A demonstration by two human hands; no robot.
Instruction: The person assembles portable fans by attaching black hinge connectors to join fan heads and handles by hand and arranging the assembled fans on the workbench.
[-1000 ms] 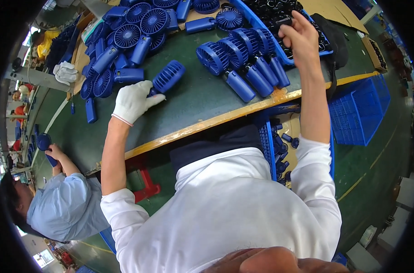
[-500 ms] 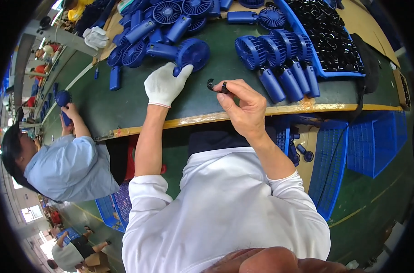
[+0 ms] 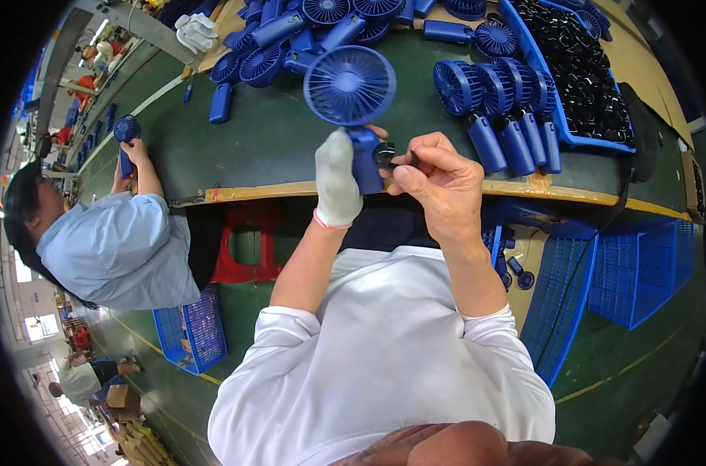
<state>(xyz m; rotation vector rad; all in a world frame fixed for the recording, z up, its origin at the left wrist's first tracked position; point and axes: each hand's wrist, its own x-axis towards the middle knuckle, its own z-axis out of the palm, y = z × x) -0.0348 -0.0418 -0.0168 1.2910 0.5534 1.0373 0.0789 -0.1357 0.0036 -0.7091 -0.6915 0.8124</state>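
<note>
Okay, gloved left hand (image 3: 337, 180) grasping blue fan (image 3: 350, 87) by its handle, above the table (image 3: 267, 151) near its front edge; right hand (image 3: 446, 185) pinching black clip (image 3: 385, 155) right at handle's side, contact unclear. Four fans (image 3: 516, 145) lined up near blue bin (image 3: 601, 144).

Red stool (image 3: 248, 274) on green floor (image 3: 601, 412)

White top (image 3: 423, 342), plain, creased across the front. Sleeves (image 3: 281, 342) white, rumpled, ending near the elbows; forearms (image 3: 302, 268) bare. Left grip (image 3: 338, 179) in a white fabric glove (image 3: 337, 198), thin reddish band (image 3: 333, 225) at its wrist. Right grip (image 3: 446, 185) bare. Dark lower garment (image 3: 390, 227) below the top's hem.
</note>
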